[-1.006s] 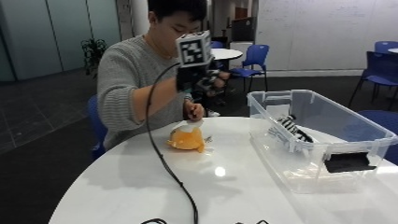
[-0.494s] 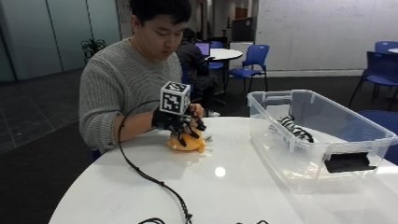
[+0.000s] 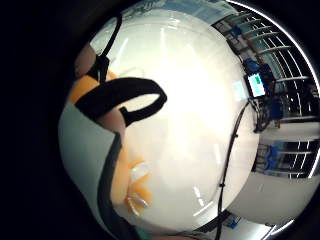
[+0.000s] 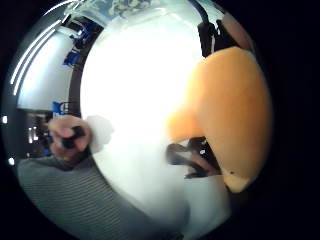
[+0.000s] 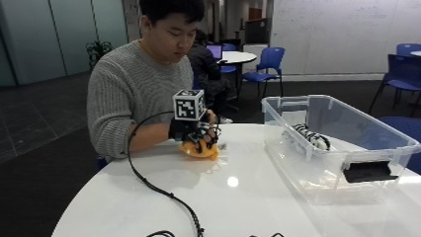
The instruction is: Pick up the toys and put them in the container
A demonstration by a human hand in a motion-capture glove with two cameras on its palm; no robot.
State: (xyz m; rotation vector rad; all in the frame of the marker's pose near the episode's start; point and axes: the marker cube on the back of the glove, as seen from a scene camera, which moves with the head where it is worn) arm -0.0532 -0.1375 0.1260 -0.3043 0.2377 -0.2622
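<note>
An orange plush toy (image 5: 199,150) lies on the round white table (image 5: 250,197) in front of the person. My gloved right hand (image 5: 195,131) is on top of it, fingers curled round its upper side. The same orange toy (image 4: 235,110) fills much of the thumb side palm view, and the orange toy (image 3: 127,175) shows beside the palm in the little finger side view. To the right stands a clear plastic container (image 5: 342,143) with a black-and-white striped toy (image 5: 309,137) inside.
A black cable (image 5: 164,190) runs from the glove across the table toward its front edge. The person's other hand (image 4: 70,140) sits near the table's edge. Blue chairs (image 5: 266,61) and another table stand behind.
My hand came down from chest height onto the orange toy and now grips it. The toy still rests on the table.
</note>
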